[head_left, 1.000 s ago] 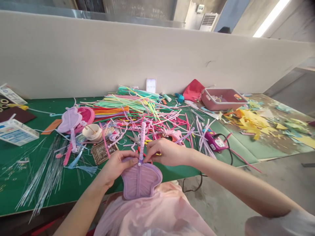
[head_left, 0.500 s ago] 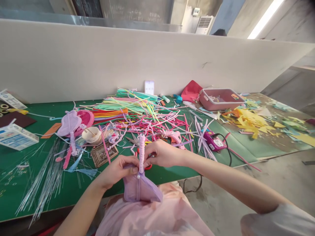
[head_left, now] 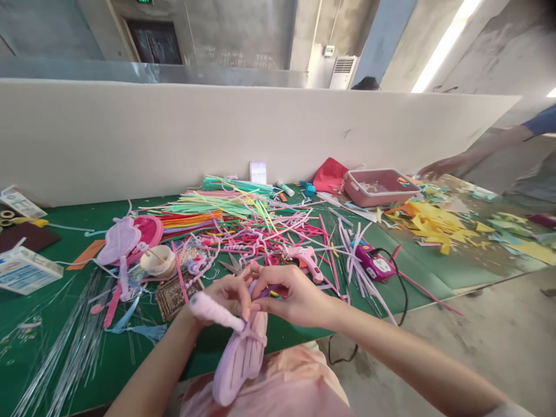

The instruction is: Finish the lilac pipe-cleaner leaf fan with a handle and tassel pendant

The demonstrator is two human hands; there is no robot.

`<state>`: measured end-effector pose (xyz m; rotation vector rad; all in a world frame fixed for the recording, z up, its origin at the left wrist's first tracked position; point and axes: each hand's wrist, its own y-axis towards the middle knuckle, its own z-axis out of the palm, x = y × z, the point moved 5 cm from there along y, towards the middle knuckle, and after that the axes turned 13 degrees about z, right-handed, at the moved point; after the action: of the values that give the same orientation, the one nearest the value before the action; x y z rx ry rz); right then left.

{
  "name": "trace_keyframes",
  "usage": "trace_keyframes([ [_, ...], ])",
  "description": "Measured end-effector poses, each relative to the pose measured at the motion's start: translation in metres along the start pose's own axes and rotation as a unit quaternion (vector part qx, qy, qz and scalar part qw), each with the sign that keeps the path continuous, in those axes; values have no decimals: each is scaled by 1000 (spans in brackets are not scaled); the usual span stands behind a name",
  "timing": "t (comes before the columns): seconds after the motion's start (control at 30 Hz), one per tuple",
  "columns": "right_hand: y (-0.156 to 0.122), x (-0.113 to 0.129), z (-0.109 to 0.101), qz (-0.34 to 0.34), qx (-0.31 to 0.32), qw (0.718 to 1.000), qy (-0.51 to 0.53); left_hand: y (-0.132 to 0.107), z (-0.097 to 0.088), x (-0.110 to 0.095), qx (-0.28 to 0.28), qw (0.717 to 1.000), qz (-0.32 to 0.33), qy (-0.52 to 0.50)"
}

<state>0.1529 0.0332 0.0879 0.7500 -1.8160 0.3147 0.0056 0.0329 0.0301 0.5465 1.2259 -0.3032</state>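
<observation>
Cartons [head_left: 29, 271] number two at the far left; one cup [head_left: 154, 265], one phone [head_left: 258, 172], one pink glue gun [head_left: 306, 256] and one pink bin [head_left: 379, 198] sit among uncountable fuzzy stems [head_left: 217, 204]. Green covering [head_left: 304, 331] spans the table before a white partition [head_left: 217, 133]; rightward, another person's hand [head_left: 442, 167] hovers near paper scraps [head_left: 436, 225]. The lavender winged piece [head_left: 237, 370] hangs just below the wearer's hands, its handle [head_left: 216, 311] jutting leftward. The left hand [head_left: 226, 292] pinches it near the handle's base; the right hand [head_left: 297, 293] curls its fingertips close alongside, grip unclear.
</observation>
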Motion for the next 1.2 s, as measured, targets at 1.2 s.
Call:
trace_keyframes([
  [1.2, -11, -24, 14, -124, 61, 908, -395, -42, 5, 8, -171, 949, -117, 237],
])
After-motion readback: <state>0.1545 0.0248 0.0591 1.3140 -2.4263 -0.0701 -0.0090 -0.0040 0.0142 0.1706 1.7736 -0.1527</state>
